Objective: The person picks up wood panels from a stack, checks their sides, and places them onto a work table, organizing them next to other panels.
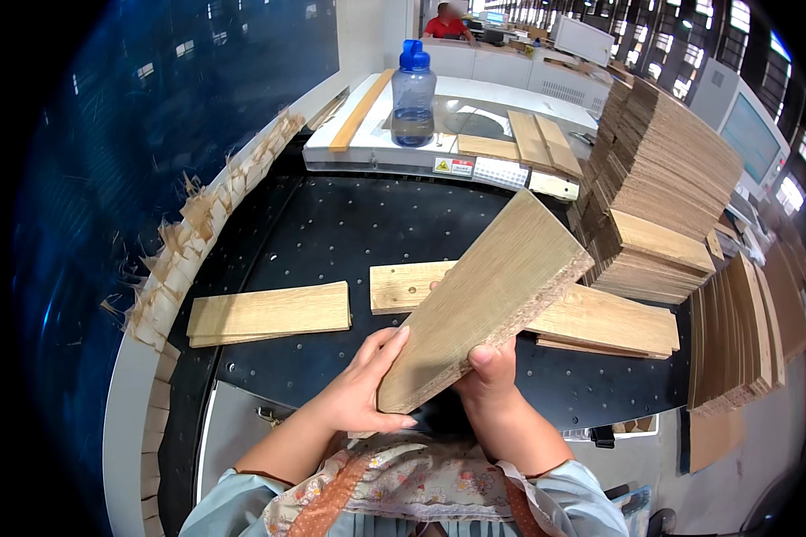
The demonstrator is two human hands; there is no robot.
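Both my hands hold a wood-grain particleboard panel (484, 295), lifted and tilted above the black table, its raw chipboard edge turned to the right. My left hand (363, 385) is closed on its near left end. Around the lower right edge wraps my right hand (491, 376), thumb on top and fingers mostly hidden beneath. Behind the panel lies a board with a round hole (403, 286), partly covered. To the right rests a short stack of boards (609, 322). A few more boards (269, 311) lie at the left.
The black perforated table (331, 215) ends at a white ledge bearing a blue-capped water bottle (413, 98) and loose strips. Tall panel stacks (663, 152) stand at right, with upright panels (734, 331) nearer. A ragged strip curtain (206, 224) edges the left. A person in red (448, 25) sits far back.
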